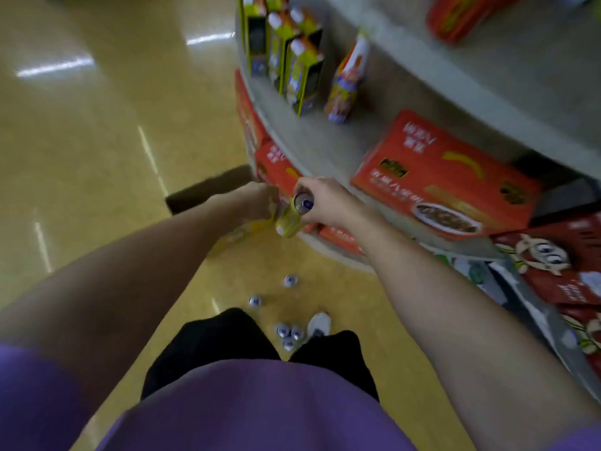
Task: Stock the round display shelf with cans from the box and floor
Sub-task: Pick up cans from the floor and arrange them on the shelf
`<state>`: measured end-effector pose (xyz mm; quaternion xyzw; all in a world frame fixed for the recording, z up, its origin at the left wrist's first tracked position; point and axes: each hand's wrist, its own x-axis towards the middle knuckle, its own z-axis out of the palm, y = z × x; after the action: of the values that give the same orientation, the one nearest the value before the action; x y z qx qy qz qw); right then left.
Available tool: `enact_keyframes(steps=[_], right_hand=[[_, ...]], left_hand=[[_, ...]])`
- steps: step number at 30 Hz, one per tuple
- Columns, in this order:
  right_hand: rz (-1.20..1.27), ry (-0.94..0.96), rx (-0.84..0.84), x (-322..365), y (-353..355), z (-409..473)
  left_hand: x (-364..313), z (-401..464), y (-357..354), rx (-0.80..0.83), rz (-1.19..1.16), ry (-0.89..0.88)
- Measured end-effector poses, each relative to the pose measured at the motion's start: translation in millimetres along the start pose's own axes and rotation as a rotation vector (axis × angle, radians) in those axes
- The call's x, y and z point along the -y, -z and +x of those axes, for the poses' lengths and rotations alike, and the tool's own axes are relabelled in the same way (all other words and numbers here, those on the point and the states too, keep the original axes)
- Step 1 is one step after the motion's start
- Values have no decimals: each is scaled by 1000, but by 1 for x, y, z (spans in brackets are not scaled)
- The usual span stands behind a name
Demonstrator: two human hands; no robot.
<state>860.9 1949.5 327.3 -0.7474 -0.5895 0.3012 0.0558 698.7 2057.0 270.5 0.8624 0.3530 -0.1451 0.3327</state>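
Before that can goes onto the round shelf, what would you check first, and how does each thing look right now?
1. Right hand grips the yellow can firmly: ok.
2. Can is upright: not ok, it is tilted.
3. Free space on the grey shelf beside the red carton: ok.
4. What the left hand holds: cannot tell, blurred.
5. Loose cans on the floor clear of the feet: not ok, some stand right beside the white shoe.

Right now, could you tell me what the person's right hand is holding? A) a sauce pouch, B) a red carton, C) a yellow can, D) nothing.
C: the right hand grips a yellow can by its top end, tilted above the floor beside the round display shelf; the red carton lies untouched on the shelf.
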Motion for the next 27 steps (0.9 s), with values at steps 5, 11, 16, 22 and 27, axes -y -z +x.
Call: enact_keyframes(steps=[5, 11, 16, 22, 27], right_hand=[[87, -91, -129, 26, 128, -52], [149, -188, -250, 47, 256, -127], [161, -260, -426, 47, 319, -180], [278, -335, -652, 22, 356, -219], [326, -355, -714, -18, 373, -225]], left_hand=[[-83, -1, 112, 121, -35, -172], [-194, -20, 193, 82, -71, -486], [-261, -37, 222, 36, -84, -676], [-331, -43, 225, 20, -299, -807], [-377, -28, 216, 39, -385, -853]])
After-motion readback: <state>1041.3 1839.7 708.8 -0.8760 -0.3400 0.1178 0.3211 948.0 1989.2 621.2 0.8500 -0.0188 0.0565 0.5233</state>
